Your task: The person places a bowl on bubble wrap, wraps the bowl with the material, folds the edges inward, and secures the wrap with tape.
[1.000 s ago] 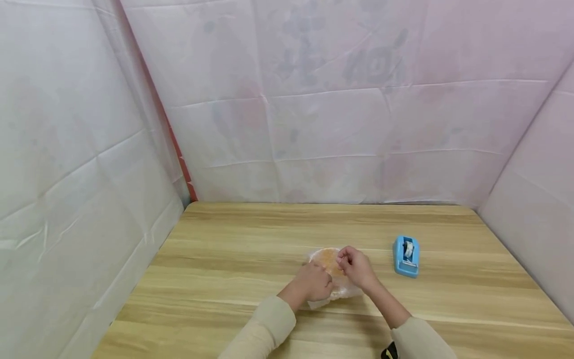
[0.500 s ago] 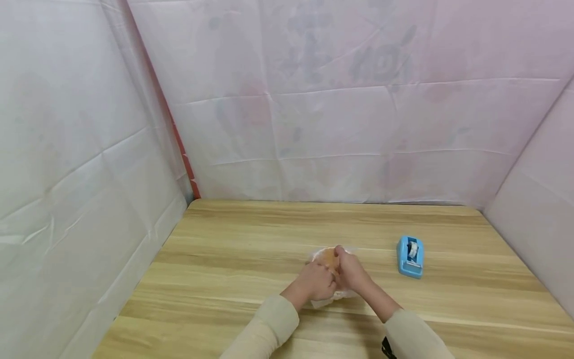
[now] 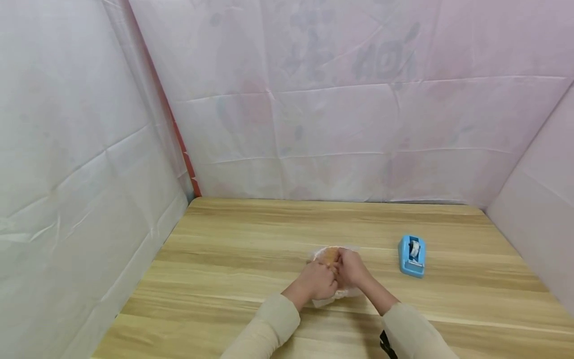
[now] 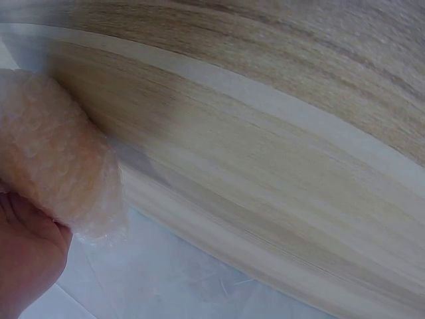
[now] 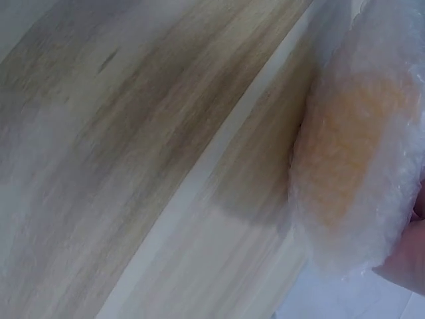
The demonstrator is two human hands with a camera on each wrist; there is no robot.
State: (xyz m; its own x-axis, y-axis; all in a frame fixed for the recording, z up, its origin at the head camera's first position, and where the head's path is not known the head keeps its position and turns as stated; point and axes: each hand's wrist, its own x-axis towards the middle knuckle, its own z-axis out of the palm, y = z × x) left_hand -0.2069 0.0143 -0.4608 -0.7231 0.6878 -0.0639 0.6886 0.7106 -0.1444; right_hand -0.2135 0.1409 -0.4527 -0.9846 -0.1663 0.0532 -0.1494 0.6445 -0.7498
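A bundle of clear bubble wrap around something orange and rounded is held low over the middle of the table in the head view. My left hand grips its near left side with curled fingers. From the right, my right hand pinches the wrap, its fingertips close beside the left hand's. The left wrist view shows the bubble wrap bulging above the left hand. Orange shows through the bubble wrap in the right wrist view, where only part of the right hand appears.
A blue tape dispenser with a roll of tape stands to the right of the hands on the wooden table. Pale sheeting hangs behind and on both sides. Something black shows beside the right sleeve.
My right hand has come left and closer to the left hand, its thumb lifting and then folding down onto the wrap. The left hand keeps its grip. The head view has shifted slightly.
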